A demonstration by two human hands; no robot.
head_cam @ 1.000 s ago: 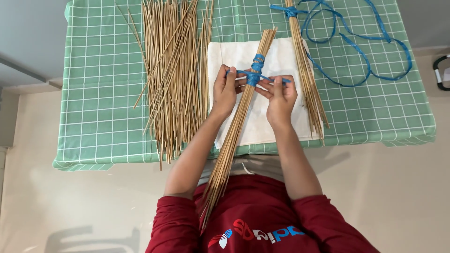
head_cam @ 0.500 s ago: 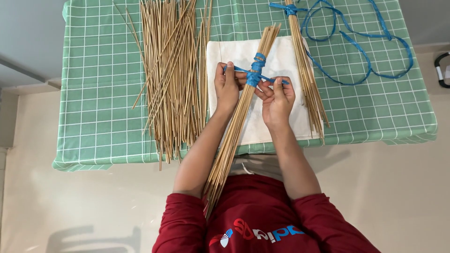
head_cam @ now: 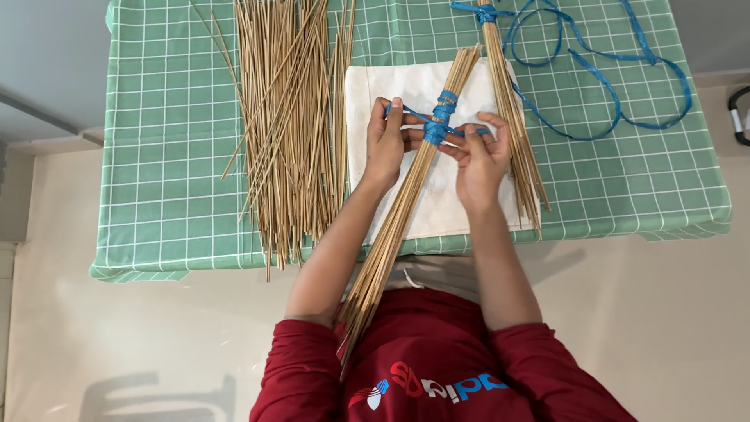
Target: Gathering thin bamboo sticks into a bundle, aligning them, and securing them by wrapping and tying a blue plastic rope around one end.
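Observation:
A long bundle of thin tan sticks [head_cam: 402,211] lies slanted from my lap up over a white cloth [head_cam: 406,86]. Blue ribbon [head_cam: 440,123] is wound around it near the top. My left hand [head_cam: 385,146] pinches one end of that ribbon on the bundle's left side. My right hand [head_cam: 482,156] pinches the other end on the right side. Both ends are pulled taut away from the knot.
A loose pile of sticks [head_cam: 289,117] lies on the green checked tablecloth [head_cam: 164,133] to the left. A second bundle tied with blue ribbon [head_cam: 512,109] lies to the right, with a long blue ribbon loop [head_cam: 601,78] trailing from it. A black handle [head_cam: 737,117] shows at the right edge.
Both hands and the bundle's top have shifted slightly right and up. The ribbon ends stay pinched and taut.

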